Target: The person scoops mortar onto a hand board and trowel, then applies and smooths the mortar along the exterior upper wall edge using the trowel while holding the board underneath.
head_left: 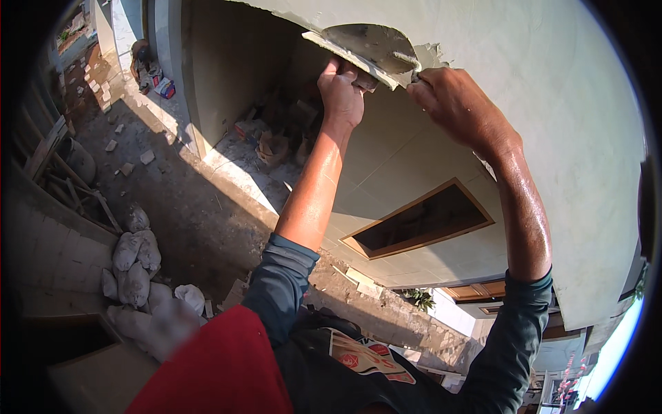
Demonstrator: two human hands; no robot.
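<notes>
My left hand [341, 96] is raised and closed around the underside of a plasterer's hawk [348, 61], a flat board with pale mortar along its edge. The grey blade of a trowel [369, 43], smeared with wet mortar, lies over the hawk against the lower edge of the plastered wall [538, 90]. To the right, my right hand [458, 103] is wrapped around the trowel's handle, which the fingers mostly hide. Rough wet mortar [431, 55] clings to the wall edge beside the blade.
Below lies a dirt floor with scattered rubble [147, 157]. Several filled white sacks [134, 265] are piled at lower left, near wooden planks [48, 148]. A person [143, 65] sits at the far left. A wood-framed window [420, 219] is in the wall below my arms.
</notes>
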